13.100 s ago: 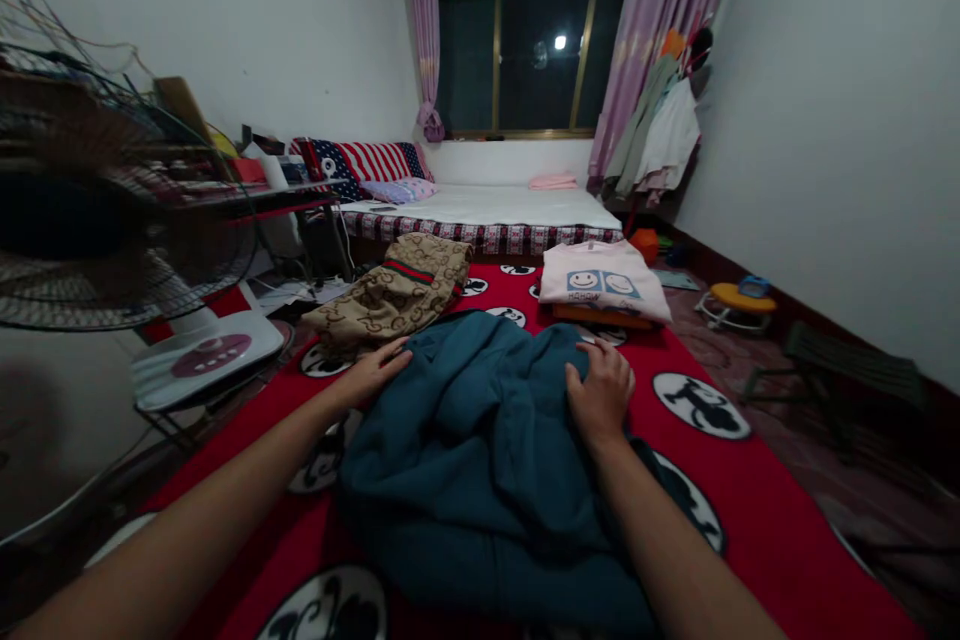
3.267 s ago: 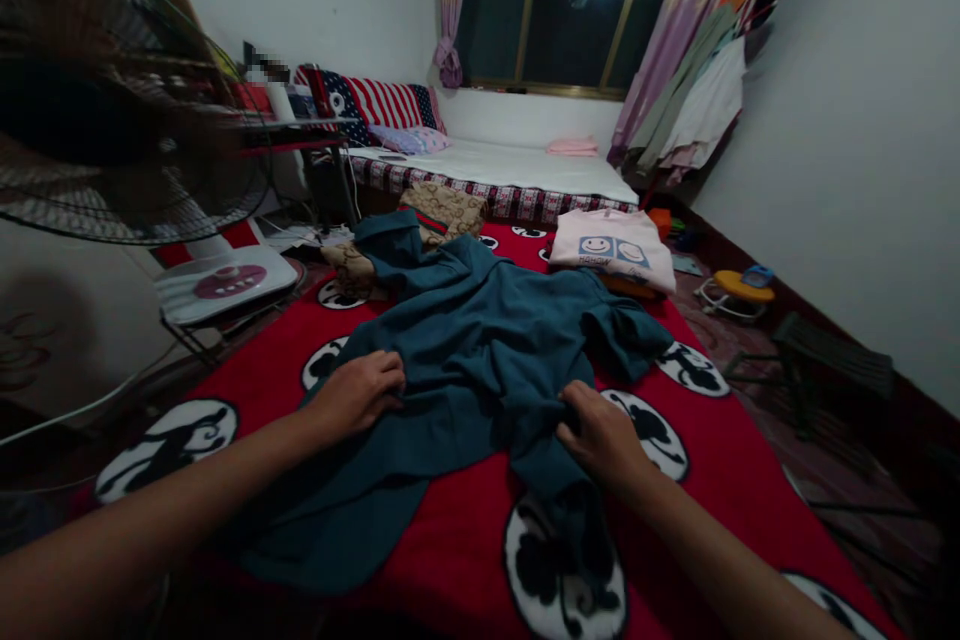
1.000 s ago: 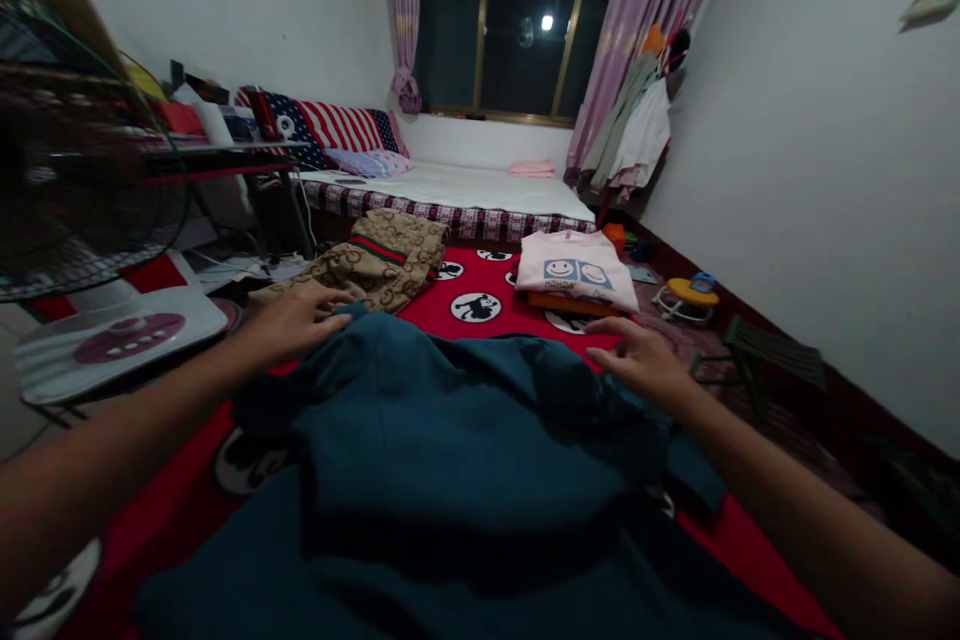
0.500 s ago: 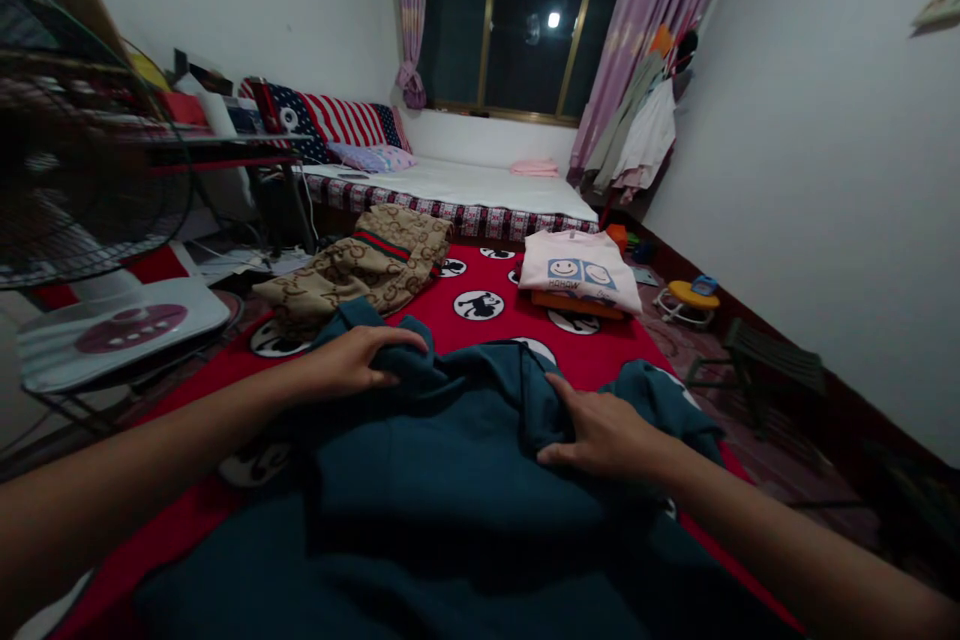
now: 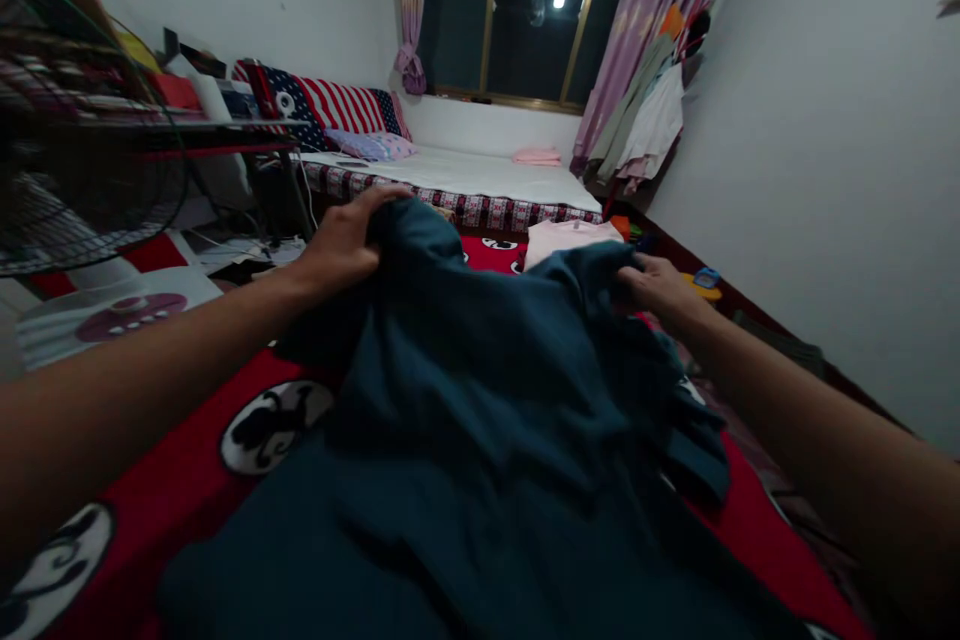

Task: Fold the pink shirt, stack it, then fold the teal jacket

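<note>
The red blanket (image 5: pixel 187 390) with black-and-white roundels covers the floor and carries everything in hand. Beyond its far edge runs the bed (image 5: pixel 480 182), and at its left edge stands a fan (image 5: pixel 67 170) with its white base.

The teal garment (image 5: pixel 480 400) is the biggest thing on the blanket. Half a second ago it lay bunched low on the blanket with both hands pressed on its top folds; now its far part is lifted clear of the blanket and held up between the hands, while its near part trails down over the blanket's near edge towards the camera. The lifted cloth now hides the brown patterned garment that showed at the far left corner, and most of the pink shirt (image 5: pixel 570 238) near the far right corner, of which only the top remains in view. Judging by the raised, spread cloth, the garment is being shaken out or turned rather than smoothed flat.

The left hand (image 5: pixel 341 242) has its fingers closed over the garment's upper left edge, at the highest point of the cloth. The right hand (image 5: pixel 656 285) grips the upper right edge, fingers curled into the fabric, a little lower than the left.
</note>
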### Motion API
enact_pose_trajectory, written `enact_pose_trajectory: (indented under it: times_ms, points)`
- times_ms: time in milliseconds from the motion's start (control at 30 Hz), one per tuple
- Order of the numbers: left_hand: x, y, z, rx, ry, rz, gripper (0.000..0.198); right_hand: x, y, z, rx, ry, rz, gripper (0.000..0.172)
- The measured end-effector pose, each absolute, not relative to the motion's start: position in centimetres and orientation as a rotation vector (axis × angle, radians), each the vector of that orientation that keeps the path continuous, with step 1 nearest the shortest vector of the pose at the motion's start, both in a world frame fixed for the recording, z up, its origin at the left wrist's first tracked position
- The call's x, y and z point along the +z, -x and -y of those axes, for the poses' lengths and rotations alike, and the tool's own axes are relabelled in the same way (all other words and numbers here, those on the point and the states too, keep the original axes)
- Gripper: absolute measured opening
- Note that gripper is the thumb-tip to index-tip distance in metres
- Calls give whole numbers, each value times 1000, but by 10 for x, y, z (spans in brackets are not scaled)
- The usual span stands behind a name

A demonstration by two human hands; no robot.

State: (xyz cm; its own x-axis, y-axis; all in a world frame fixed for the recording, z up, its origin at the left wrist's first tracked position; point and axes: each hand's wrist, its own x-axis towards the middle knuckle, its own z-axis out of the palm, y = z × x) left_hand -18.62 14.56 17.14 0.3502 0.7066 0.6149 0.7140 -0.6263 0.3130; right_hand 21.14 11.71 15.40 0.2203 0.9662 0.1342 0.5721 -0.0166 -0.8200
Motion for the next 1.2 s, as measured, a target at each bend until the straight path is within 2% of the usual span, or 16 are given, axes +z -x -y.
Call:
enact_pose_trajectory:
  times_ms: [67, 167, 333, 433, 533, 633, 767, 867, 1000, 1100, 1200]
  points:
    - [173, 176, -174, -1259, 2307, 1469, 73, 152, -213, -137, 466, 1577, 1342, 47]
    - [157, 152, -188, -1125, 2273, 1519, 64, 141, -204, -136, 326, 1545, 1436, 64]
    - [88, 114, -145, -631, 2796, 1383, 59, 112, -160, -71, 283, 1421, 1988, 50]
    - [39, 118, -121, -426, 2916, 1507, 67, 79, -151, -38, 215, 1430, 2301, 59]
    - [7, 142, -115, -305, 2804, 1694, 68, 43, -178, -26, 115, 1735, 2425, 66]
    - [6, 161, -116, -209, 2678, 1780, 63, 32, -217, -30, 55, 2169, 2329, 60]
    - [39, 142, -118, -30, 2614, 1847, 50, 66, -215, -49, 6, 2420, 2338, 38]
    - [58, 103, -122, -110, 2613, 1812, 41, 88, -176, -70, -134, 2202, 2333, 31]
    - [41, 68, -131, -345, 2679, 1689, 55, 60, -138, -98, -112, 1868, 2264, 50]
    - [10, 67, -138, -383, 2696, 1731, 57, 21, -137, -111, 16, 1999, 2214, 54]
    - [-10, 72, -143, -442, 2650, 1736, 55, 11, -130, -112, 91, 2150, 2023, 50]
